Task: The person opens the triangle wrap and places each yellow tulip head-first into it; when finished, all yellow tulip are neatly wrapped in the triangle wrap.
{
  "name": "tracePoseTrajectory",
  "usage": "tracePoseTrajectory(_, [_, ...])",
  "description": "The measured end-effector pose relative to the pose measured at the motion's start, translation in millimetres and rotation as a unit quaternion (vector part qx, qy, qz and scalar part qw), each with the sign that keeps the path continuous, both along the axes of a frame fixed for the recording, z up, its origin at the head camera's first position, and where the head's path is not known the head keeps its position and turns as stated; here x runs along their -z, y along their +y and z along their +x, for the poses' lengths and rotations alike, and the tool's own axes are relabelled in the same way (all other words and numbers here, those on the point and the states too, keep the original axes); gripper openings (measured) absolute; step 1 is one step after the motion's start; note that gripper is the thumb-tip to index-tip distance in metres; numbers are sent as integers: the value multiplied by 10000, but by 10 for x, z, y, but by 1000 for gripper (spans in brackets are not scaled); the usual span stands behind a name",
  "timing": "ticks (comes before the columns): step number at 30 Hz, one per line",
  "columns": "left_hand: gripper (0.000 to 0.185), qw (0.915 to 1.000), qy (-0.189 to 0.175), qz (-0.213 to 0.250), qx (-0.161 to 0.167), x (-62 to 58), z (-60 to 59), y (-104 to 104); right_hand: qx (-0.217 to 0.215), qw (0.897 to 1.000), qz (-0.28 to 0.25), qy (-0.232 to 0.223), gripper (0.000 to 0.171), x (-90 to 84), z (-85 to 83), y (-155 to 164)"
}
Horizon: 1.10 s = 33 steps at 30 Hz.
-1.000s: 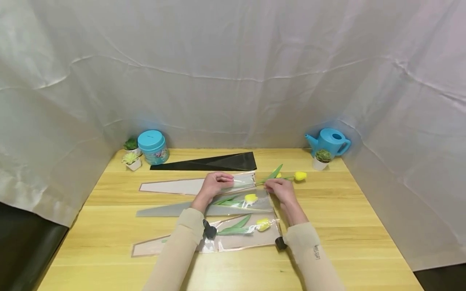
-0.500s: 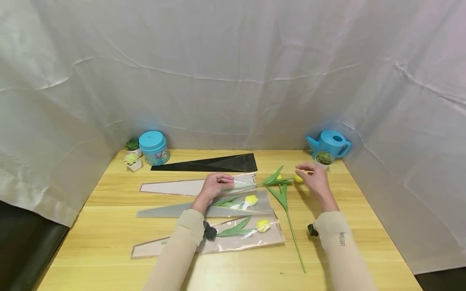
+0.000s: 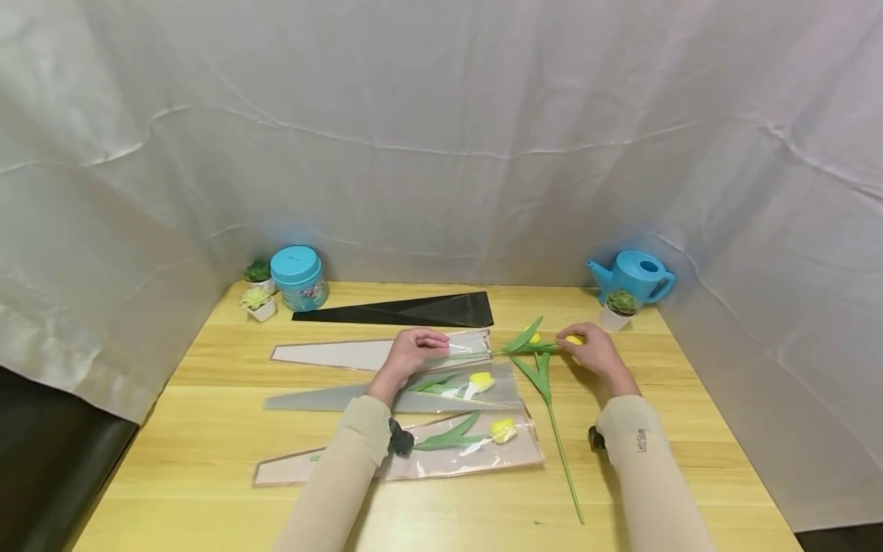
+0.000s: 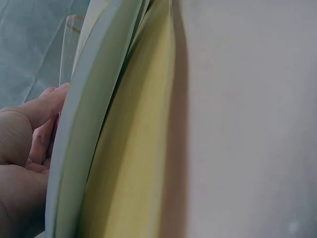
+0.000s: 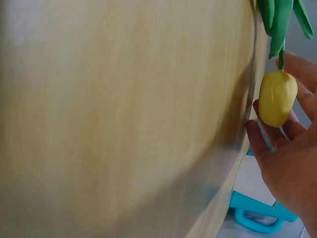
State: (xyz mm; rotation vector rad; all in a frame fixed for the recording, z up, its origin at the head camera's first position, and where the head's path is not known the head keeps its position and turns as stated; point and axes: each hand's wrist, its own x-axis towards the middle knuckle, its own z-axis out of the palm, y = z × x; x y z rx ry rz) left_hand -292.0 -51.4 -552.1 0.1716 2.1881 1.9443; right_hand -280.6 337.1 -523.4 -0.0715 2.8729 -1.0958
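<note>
Right hand (image 3: 599, 354) fingers curl around yellow tulip head (image 5: 277, 97), stem running toward left hand (image 3: 408, 350), which pinches the clear sleeve (image 3: 386, 353) mouth. 2 wrapped tulips (image 3: 476, 383) lie below.

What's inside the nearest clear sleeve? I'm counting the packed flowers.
The nearest sleeve holds one yellow tulip with green leaves; the left forearm covers its stem end.

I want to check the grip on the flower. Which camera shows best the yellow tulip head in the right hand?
The right wrist view: the yellow tulip head fills the gap between the fingers of the right hand. In the head view the hand nearly hides it. The left wrist view does not show it.
</note>
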Motion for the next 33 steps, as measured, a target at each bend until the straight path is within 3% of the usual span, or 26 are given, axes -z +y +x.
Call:
tracePoseTrajectory(6, [21, 10000, 11, -22, 53, -8, 1, 4, -203, 9991, 312, -183, 25, 17, -18, -1])
tracePoseTrajectory(11, [21, 10000, -25, -57, 68, -8, -6, 0, -195, 9991, 241, -272, 22, -9, 5, -1])
tracePoseTrajectory(33, [22, 9998, 20, 157, -103, 6, -15, 14, -332, 9986, 348, 222, 21, -322, 85, -215])
